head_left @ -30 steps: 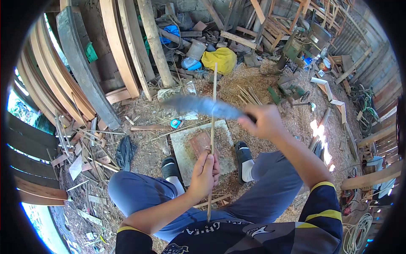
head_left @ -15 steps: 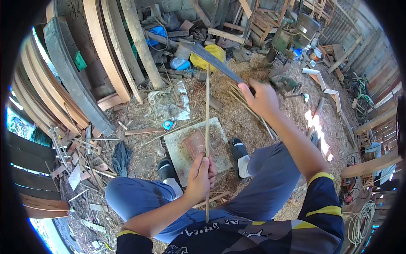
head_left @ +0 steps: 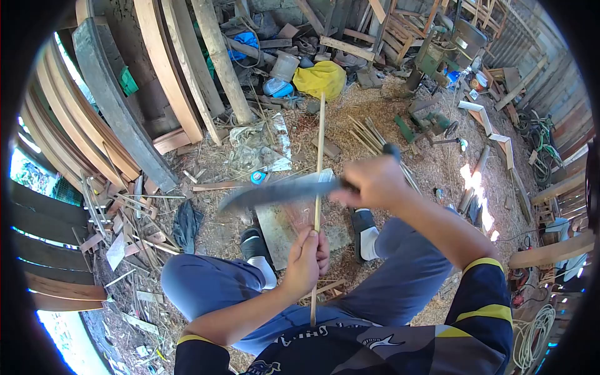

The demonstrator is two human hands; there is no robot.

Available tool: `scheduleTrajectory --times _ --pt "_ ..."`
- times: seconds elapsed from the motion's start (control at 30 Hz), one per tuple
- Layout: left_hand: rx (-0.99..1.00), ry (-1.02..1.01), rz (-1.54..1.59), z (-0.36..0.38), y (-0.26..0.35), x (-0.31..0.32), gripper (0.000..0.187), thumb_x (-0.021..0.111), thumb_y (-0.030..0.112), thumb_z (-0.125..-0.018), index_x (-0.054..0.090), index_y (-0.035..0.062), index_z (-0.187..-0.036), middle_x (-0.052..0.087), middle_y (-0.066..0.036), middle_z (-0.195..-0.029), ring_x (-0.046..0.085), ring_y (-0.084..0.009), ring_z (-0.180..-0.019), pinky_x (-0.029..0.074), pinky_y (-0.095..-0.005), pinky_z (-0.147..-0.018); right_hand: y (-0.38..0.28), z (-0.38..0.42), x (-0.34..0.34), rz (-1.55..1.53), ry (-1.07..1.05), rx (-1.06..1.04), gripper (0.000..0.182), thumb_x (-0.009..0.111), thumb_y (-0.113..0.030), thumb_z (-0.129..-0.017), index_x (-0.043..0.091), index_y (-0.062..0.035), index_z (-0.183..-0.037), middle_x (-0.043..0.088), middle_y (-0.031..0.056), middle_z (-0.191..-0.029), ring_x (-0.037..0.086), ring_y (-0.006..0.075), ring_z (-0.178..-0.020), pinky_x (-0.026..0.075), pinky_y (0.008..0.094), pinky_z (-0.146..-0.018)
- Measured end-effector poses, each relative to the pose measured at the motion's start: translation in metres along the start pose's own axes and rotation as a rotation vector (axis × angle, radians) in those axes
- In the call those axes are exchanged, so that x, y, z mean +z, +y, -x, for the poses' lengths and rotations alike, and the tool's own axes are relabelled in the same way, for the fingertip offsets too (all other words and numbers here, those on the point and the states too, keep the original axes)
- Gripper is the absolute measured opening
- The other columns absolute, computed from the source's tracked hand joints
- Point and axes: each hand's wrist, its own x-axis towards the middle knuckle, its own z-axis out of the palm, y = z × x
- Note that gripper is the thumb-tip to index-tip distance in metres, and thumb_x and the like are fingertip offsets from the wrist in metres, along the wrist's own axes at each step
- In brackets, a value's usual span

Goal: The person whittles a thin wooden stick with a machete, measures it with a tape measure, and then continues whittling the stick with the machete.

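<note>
Blade crossing the stick, both hands gripping hard!

The left hand [head_left: 307, 259] is wrapping its fingers tight around a long thin pale wooden stick [head_left: 318, 187], holding it upright between the knees above the flat grey stone slab [head_left: 282, 226] on the sawdust floor. The right hand [head_left: 370, 182] is clenching closed on the dark handle of a long grey-bladed machete [head_left: 275, 192], whose blurred blade is lying sideways across the stick just above the left hand. A yellow crumpled sack [head_left: 322, 78] is sitting well beyond the stick's top end, and curved wooden planks [head_left: 106, 112] are leaning along the left side.
</note>
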Motion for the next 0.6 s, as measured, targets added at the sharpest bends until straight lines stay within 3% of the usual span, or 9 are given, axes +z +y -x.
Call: scheduleTrajectory --times 0.07,0.17,0.2,0.3,0.4,0.5,0.6 --pt "-0.025 -0.011 0.004 0.000 -0.007 -0.001 0.024 0.037 0.030 -0.110 0.041 0.0136 -0.092 0.031 0.003 -0.065 0.026 -0.0061 -0.049 0.023 -0.0245 -0.041 0.034 -0.013 -0.005 0.125 0.035 0.265 0.048 0.069 -0.054 -0.088 0.058 -0.0094 -0.074 0.059 0.0117 -0.062 0.062 0.0338 -0.055 0.048 0.0436 -0.051" --pt "0.022 -0.013 0.018 -0.001 -0.001 0.000 0.024 0.036 0.029 -0.110 0.041 0.0133 -0.092 0.030 0.003 -0.065 0.025 -0.0065 -0.048 0.021 -0.0251 -0.041 0.069 -0.015 -0.012 0.050 0.253 0.471 0.053 0.063 -0.059 -0.092 0.060 -0.0096 -0.073 0.060 0.0116 -0.057 0.063 0.0345 -0.053 0.049 0.0443 -0.050" --pt "0.009 -0.015 0.014 -0.003 0.001 -0.003 0.024 0.037 0.028 -0.110 0.041 0.0130 -0.093 0.030 0.003 -0.065 0.024 -0.0065 -0.047 0.020 -0.0254 -0.041 0.063 -0.010 -0.017 0.127 0.215 0.413 0.049 0.065 -0.056 -0.091 0.062 -0.0103 -0.073 0.064 0.0113 -0.061 0.065 0.0331 -0.055 0.050 0.0435 -0.050" --pt "-0.003 0.013 0.063 -0.009 0.003 -0.006 0.023 0.037 0.028 -0.110 0.042 0.0131 -0.093 0.030 0.004 -0.064 0.023 -0.0064 -0.047 0.018 -0.0255 -0.041 0.024 0.006 -0.009 -0.126 0.198 0.185 0.049 0.069 -0.057 -0.087 0.061 -0.0111 -0.072 0.062 0.0098 -0.060 0.064 0.0315 -0.053 0.049 0.0423 -0.050" --pt "0.033 -0.004 0.079 -0.006 0.009 -0.002 0.023 0.037 0.027 -0.109 0.041 0.0133 -0.092 0.030 0.004 -0.064 0.023 -0.0065 -0.046 0.019 -0.0255 -0.041 -0.016 0.013 -0.016 -0.122 -0.076 -0.067 0.048 0.077 -0.054 -0.080 0.058 -0.0108 -0.072 0.055 0.0082 -0.058 0.060 0.0283 -0.052 0.047 0.0410 -0.050" --pt "-0.001 0.017 0.021 -0.002 0.005 -0.002 0.025 0.038 0.031 -0.110 0.041 0.0137 -0.092 0.029 0.003 -0.067 0.025 -0.0070 -0.051 0.023 -0.0249 -0.045 -0.019 0.016 -0.006 -0.118 -0.075 -0.168 0.051 0.077 -0.059 -0.077 0.055 -0.0132 -0.070 0.052 0.0064 -0.058 0.058 0.0261 -0.051 0.045 0.0400 -0.048" --pt "0.025 -0.023 0.016 0.000 0.004 0.002 0.026 0.037 0.031 -0.111 0.041 0.0133 -0.092 0.030 0.003 -0.066 0.025 -0.0070 -0.051 0.024 -0.0250 -0.045 -0.002 0.011 -0.010 -0.022 -0.043 -0.123 0.053 0.071 -0.062 -0.082 0.055 -0.0127 -0.069 0.055 0.0069 -0.058 0.060 0.0271 -0.050 0.047 0.0395 -0.048"
